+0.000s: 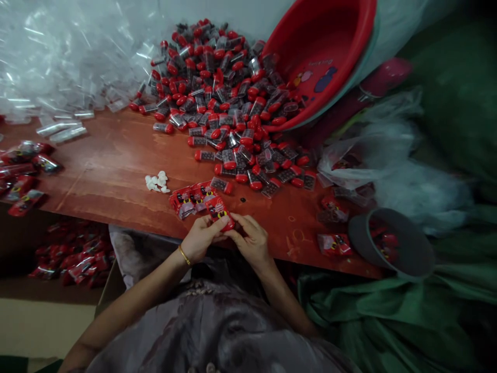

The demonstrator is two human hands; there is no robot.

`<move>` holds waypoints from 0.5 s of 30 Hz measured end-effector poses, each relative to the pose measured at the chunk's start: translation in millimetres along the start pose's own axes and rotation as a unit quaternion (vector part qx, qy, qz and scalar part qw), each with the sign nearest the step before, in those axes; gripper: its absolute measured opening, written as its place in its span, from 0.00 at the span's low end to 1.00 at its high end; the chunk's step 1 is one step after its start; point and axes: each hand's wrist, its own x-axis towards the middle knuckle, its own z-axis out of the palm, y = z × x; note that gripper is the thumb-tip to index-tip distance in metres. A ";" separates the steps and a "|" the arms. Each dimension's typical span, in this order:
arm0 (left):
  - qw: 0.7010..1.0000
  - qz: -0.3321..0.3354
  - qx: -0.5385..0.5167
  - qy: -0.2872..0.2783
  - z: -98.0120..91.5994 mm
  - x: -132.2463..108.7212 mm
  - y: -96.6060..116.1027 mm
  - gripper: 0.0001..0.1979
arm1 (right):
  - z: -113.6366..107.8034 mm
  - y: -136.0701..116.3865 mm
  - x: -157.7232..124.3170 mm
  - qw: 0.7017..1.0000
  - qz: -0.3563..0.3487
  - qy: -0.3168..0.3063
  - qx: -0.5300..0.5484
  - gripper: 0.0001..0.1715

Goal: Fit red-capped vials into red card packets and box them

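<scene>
My left hand [200, 238] and my right hand [250, 239] meet at the near edge of the brown table [116, 166], both pinching one small red printed packet [220, 212]. A gold bangle is on my left wrist. Just beyond my fingers lies a short row of similar red packets [190, 199]. A little heap of small white pieces [157, 182] sits to the left of them. A big pile of clear red-capped tubes [229, 98] covers the far middle of the table.
A red basin [330, 31] leans tilted at the back right, over the tubes. Clear empty sleeves [58, 57] are heaped at the back left. More red packets lie at the left edge [23, 176], in a box below [70, 259], and in a grey bowl [404, 254] at right.
</scene>
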 end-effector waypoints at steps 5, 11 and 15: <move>1.000 0.012 0.021 0.019 -8.6 -0.7 -1.8 0.24 | 17.0 -5.2 -6.1 1.000 -0.003 0.008 -0.024 0.17; 0.998 0.014 0.029 0.059 -41.4 -18.4 21.9 0.22 | 27.6 -7.9 23.9 0.997 -0.007 -0.075 -0.032 0.21; 0.963 0.122 0.065 0.230 -95.4 -36.4 62.5 0.17 | 30.4 19.8 63.5 0.979 -0.002 -0.074 -0.187 0.24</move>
